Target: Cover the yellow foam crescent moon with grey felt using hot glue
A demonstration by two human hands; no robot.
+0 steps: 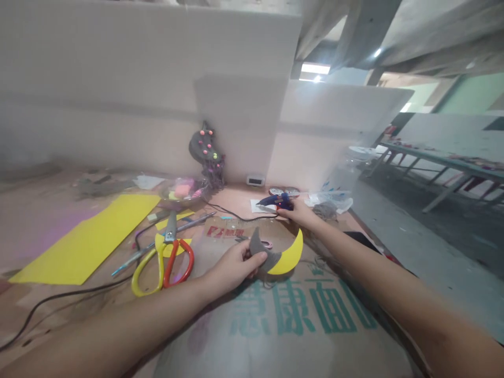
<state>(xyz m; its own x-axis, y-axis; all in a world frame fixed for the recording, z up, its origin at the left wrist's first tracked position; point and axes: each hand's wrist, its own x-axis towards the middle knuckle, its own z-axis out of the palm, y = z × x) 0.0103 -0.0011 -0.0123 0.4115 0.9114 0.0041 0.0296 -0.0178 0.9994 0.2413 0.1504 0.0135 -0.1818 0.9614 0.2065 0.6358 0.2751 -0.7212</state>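
My left hand [242,262] pinches a crescent moon cutout [289,257] at its grey end, thumb on top. The crescent's other half is bright yellow foam or felt, and its tip points up to the right. Farther back, my right hand [297,214] is closed around a dark blue hot glue gun [275,200]; the nozzle points left over a small white card [258,206]. Some of the right fingers are hidden behind the gun. Below both hands lies a printed paper sack [271,336] with green characters.
Left of my hands lie scissors [170,236] with yellow and red handles, a pen [134,261] and a yellow sheet [90,239]. A black cord [79,291] crosses the table. A decorated grey crescent [202,147] leans against the white wall behind a clear bowl [183,191].
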